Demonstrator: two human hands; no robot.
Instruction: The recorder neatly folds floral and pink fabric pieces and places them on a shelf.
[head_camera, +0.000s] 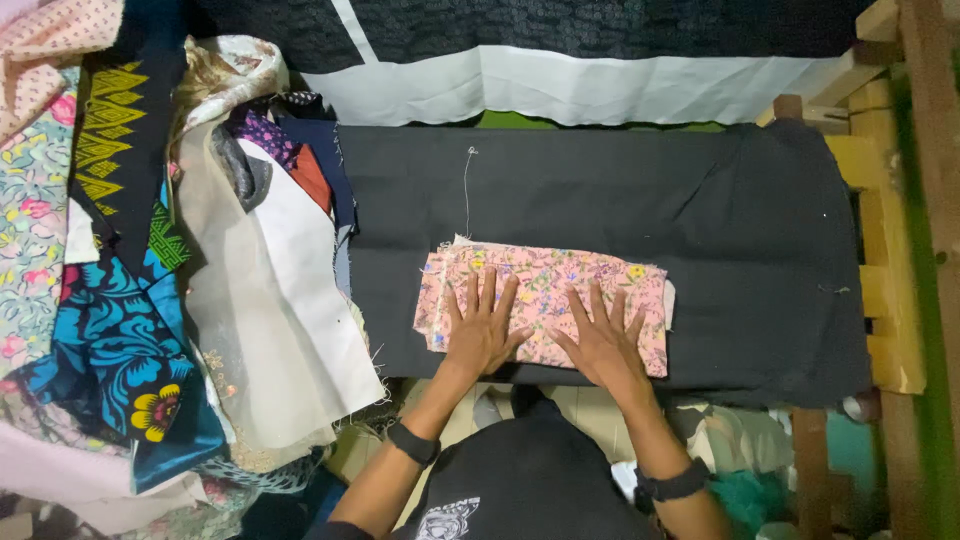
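Head view. A folded pink floral cloth (560, 300), a soft rectangle with frayed edges, lay on the near half of a black cloth (720, 230) spread flat and matte over a wooden bench (885, 300). The left hand (483, 325) rested flat on the left part of the pink cloth, fingers spread and released, gripping nothing. The right hand (603, 337) lay flat on the right part of the pink cloth in the same manner, palm down, fingers splayed. Each wrist bore a dark band. A loose white thread (467, 190) trailed across the black cloth just beyond the pink cloth. Left of the black cloth stood a heap of fabrics (150, 300): sheer white, blue with bold flowers, yellow-patterned black. Beyond the black cloth hung a smooth white sheet (570, 90).
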